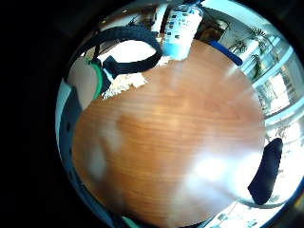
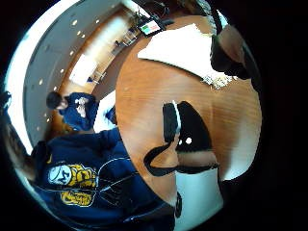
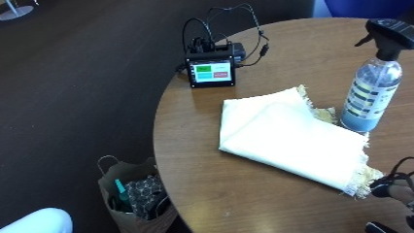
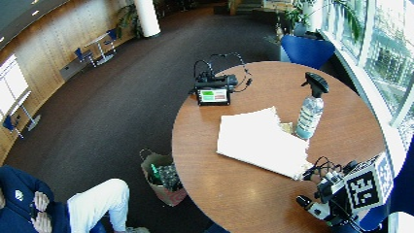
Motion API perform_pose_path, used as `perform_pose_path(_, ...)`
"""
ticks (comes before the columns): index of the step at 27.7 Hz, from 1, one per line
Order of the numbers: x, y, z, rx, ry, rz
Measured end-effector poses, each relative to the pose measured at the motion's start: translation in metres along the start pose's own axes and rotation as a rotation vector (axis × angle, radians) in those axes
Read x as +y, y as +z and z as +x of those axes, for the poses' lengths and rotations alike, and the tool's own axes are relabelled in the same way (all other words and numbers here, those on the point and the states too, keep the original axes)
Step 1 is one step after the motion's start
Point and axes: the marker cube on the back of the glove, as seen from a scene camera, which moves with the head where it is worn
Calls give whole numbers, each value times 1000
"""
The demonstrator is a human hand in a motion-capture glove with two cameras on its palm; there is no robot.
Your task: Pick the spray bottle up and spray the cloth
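A cream cloth [image 3: 284,138] with fringed ends lies folded flat in the middle of the round wooden table [image 3: 213,194]. Just past the cloth's far fringed corner stands the spray bottle [image 3: 372,92], upright, clear with blue liquid and a black trigger head. My gloved right hand [image 3: 393,188] hovers low over the table at the cloth's near fringed corner, well short of the bottle. It holds nothing and its fingers look relaxed. From the little finger side palm view, the bottle [image 1: 182,28] stands beyond the cloth's fringe [image 1: 126,83], across bare wood.
A small screen device [image 3: 210,70] with looped cables sits at the table's far left edge. A paper bag [image 3: 132,194] with items stands on the dark floor beside the table. A blue chair [image 4: 307,48] is behind the table.
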Motion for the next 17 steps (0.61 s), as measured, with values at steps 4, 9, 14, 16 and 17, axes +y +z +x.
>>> perform_pose_path(4, 2, 1, 1, -6, 12, -7)
perform_pose_path(9, 7, 6, 1, -20, 41, -7)
perform_pose_path(14, 4, 1, -1, -9, 78, 48)
perform_pose_path(16, 2, -2, 0, -5, 82, 62)
perform_pose_path(17, 1, -4, 0, 2, 84, 65)
